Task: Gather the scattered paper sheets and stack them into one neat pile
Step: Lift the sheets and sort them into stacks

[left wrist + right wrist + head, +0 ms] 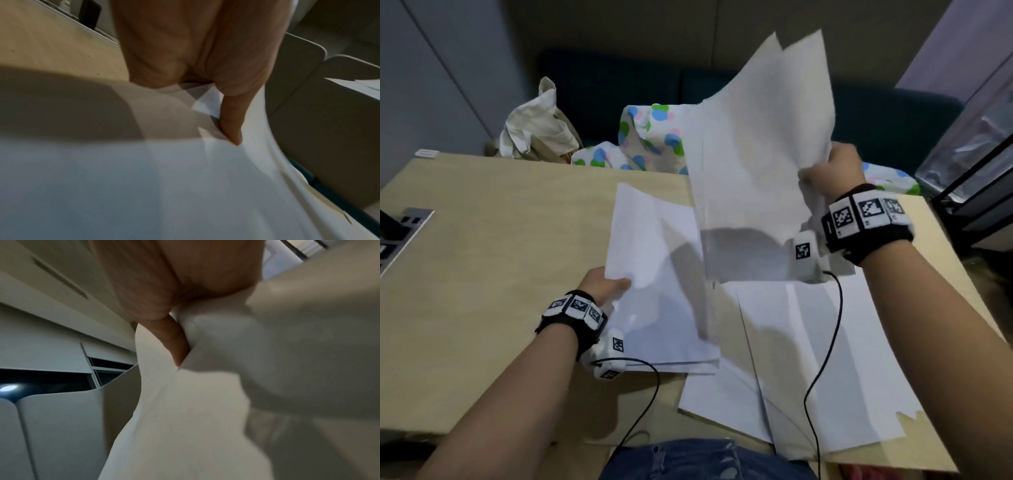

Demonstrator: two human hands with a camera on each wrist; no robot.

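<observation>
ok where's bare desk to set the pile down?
Bare wood lies on the desk left of the left hand and its sheets, out to the socket panel. The right half is crowded with loose sheets. The right hand holds more sheets in the air.

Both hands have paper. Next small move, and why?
Probably lower the raised sheets, gripped by the right hand, onto the bundle the left hand pinches. The raised sheets hang in the air, fanned, right beside that bundle; loose sheets remain on the table.
</observation>
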